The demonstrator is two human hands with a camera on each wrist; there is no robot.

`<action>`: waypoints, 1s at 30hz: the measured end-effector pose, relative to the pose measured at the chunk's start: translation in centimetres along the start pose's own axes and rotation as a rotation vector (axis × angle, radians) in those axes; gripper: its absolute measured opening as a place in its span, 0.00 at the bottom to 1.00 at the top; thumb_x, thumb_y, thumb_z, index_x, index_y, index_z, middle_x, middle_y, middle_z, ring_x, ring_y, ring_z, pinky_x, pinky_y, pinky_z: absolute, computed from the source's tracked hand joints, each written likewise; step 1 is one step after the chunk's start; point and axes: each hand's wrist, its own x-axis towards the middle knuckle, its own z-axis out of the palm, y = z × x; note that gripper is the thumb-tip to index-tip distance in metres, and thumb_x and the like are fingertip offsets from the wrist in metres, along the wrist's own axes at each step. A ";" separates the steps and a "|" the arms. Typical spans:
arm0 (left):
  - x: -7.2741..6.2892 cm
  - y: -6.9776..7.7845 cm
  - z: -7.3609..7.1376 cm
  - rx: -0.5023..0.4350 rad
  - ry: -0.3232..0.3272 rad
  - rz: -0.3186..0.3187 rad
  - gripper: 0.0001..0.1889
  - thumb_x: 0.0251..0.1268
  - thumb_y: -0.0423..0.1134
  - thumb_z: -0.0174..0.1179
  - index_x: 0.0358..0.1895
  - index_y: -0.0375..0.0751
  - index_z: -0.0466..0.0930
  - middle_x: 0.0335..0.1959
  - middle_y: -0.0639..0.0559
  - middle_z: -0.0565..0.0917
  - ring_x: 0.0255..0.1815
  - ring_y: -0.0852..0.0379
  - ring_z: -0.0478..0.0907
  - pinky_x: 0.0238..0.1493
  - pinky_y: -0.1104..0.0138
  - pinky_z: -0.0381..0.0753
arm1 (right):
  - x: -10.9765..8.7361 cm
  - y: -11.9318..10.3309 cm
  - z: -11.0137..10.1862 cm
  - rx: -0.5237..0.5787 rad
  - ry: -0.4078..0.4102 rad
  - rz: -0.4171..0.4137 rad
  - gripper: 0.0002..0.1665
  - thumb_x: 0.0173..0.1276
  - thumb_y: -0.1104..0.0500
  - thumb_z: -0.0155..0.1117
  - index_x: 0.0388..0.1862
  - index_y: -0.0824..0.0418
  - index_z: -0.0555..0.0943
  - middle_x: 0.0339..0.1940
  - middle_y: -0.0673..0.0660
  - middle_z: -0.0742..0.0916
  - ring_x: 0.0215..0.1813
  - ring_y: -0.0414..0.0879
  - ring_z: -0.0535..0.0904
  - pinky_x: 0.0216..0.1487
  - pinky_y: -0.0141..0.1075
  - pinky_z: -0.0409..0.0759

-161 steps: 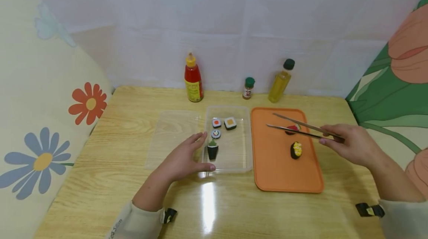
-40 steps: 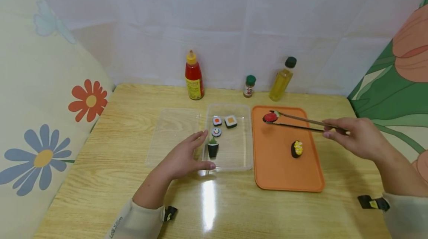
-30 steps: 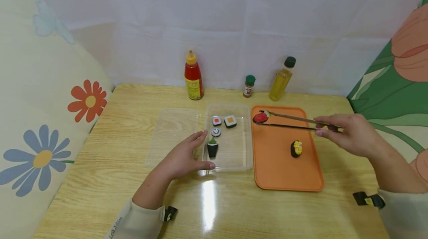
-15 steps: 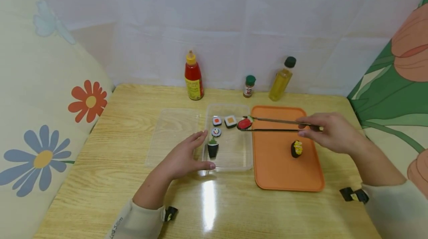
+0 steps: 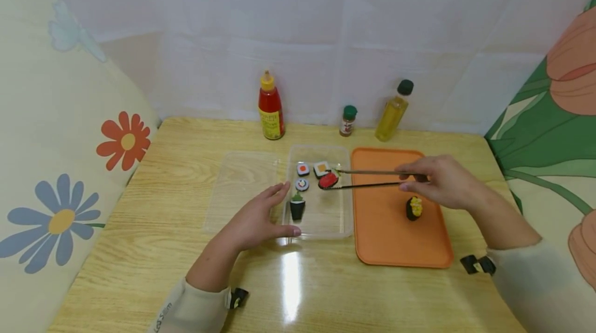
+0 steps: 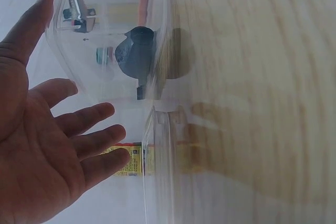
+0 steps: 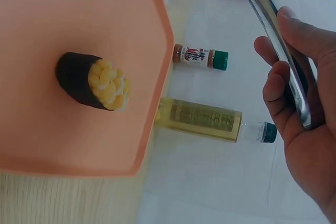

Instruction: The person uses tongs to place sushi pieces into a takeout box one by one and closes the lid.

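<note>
while the right hand [image 5: 442, 180] grips them, the tongs [image 5: 370, 171] point lengthwise leftward.

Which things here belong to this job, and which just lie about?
Likely for the job: silver metal tongs; red-topped dark sushi piece; yellow-topped black sushi piece; orange rectangular tray; clear rectangular plastic box holding four sushi pieces; probably the flat clear plastic lid.

Seemingly lying about: red bottle with yellow cap; small green-capped jar; slim dark-capped bottle of yellow liquid.
</note>
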 end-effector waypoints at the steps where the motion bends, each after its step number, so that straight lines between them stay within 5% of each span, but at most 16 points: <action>1: 0.0 0.0 0.0 0.000 0.000 0.000 0.61 0.49 0.70 0.75 0.84 0.52 0.54 0.84 0.45 0.54 0.81 0.35 0.54 0.75 0.38 0.60 | 0.1 0.0 0.1 0.005 -0.016 0.012 0.18 0.66 0.62 0.77 0.55 0.60 0.89 0.44 0.50 0.91 0.36 0.37 0.84 0.31 0.34 0.80; 14: 0.0 0.1 -0.1 0.004 0.008 0.012 0.61 0.50 0.69 0.75 0.84 0.52 0.54 0.84 0.43 0.55 0.81 0.34 0.55 0.74 0.38 0.60 | 2.8 0.1 0.1 0.013 -0.147 0.062 0.17 0.72 0.56 0.72 0.58 0.59 0.88 0.49 0.51 0.91 0.43 0.41 0.88 0.41 0.43 0.85; 21: 0.0 0.0 -0.1 -0.002 0.009 0.014 0.61 0.49 0.69 0.75 0.85 0.52 0.53 0.84 0.44 0.55 0.81 0.34 0.55 0.74 0.38 0.61 | 4.6 -0.2 0.0 -0.013 -0.213 0.073 0.19 0.71 0.54 0.73 0.59 0.58 0.88 0.44 0.51 0.91 0.31 0.35 0.81 0.32 0.37 0.78; 30: 0.0 -0.1 0.1 -0.009 0.009 0.010 0.61 0.49 0.69 0.75 0.84 0.52 0.54 0.84 0.44 0.55 0.81 0.34 0.55 0.74 0.38 0.60 | 6.4 -1.1 -0.1 -0.087 -0.308 0.100 0.20 0.72 0.54 0.73 0.59 0.59 0.88 0.48 0.56 0.91 0.41 0.45 0.88 0.42 0.45 0.86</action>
